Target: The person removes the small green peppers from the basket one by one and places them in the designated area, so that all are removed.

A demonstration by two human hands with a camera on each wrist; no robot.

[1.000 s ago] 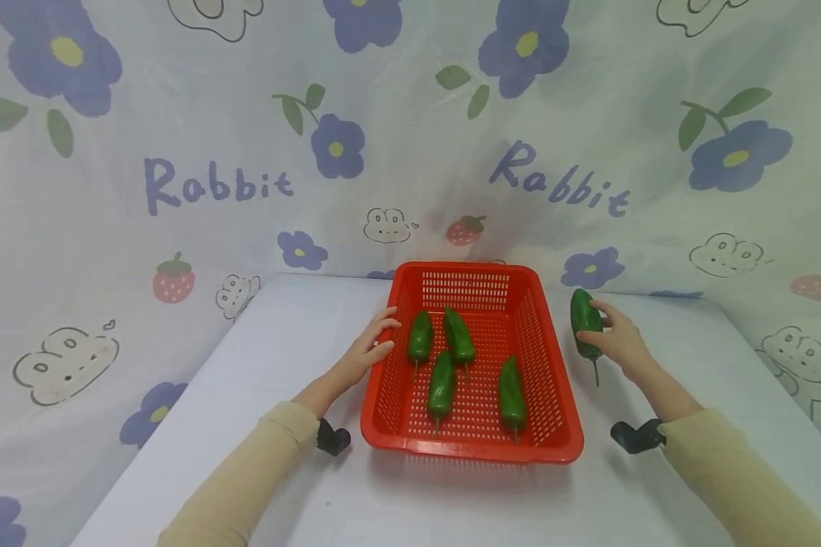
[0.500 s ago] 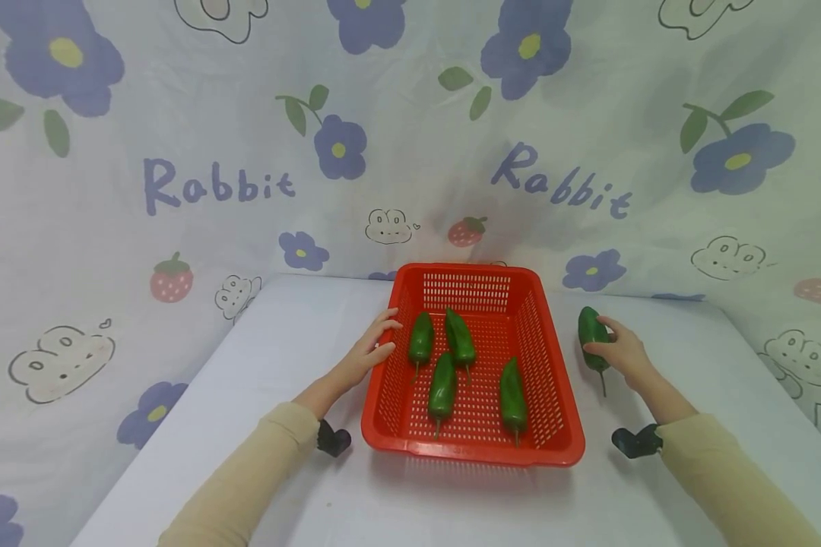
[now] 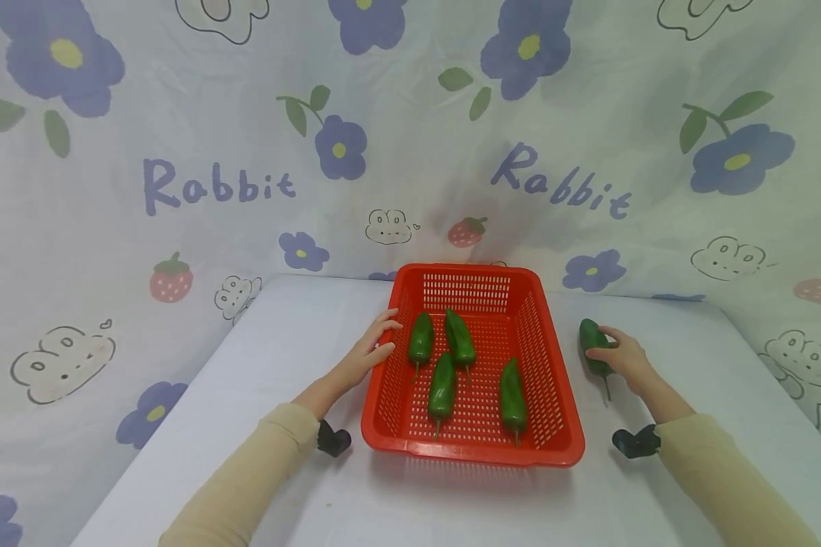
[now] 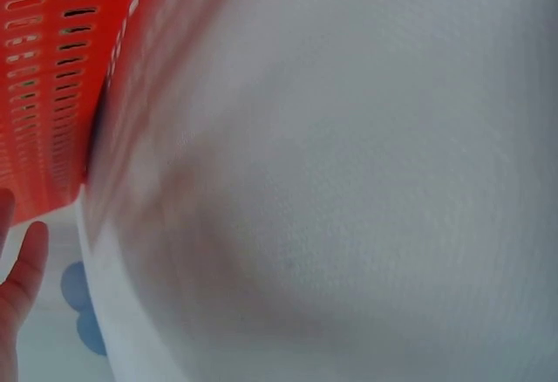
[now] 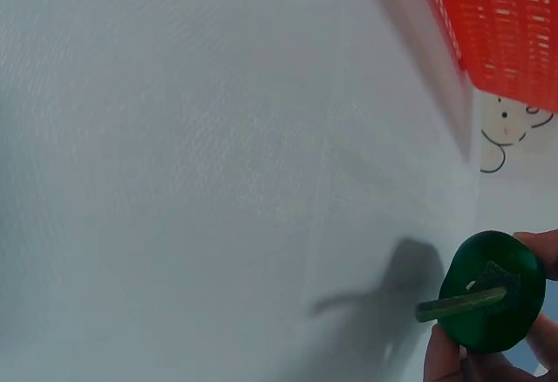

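Pinching green pepper (image 3: 591, 337), R hand (image 3: 627, 360) holds it betw. red basket (image 3: 475, 454) & far-R corner of table (image 3: 280, 334). It's nearer table's front edge vs a sec ago, so handling's prob. still under way. L hand (image 3: 362, 357), fingers relaxed, touches basket's L rim.

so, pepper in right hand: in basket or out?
Out. In the head view, the right hand holds the green pepper beside the red basket; the right wrist view shows a gap between them.
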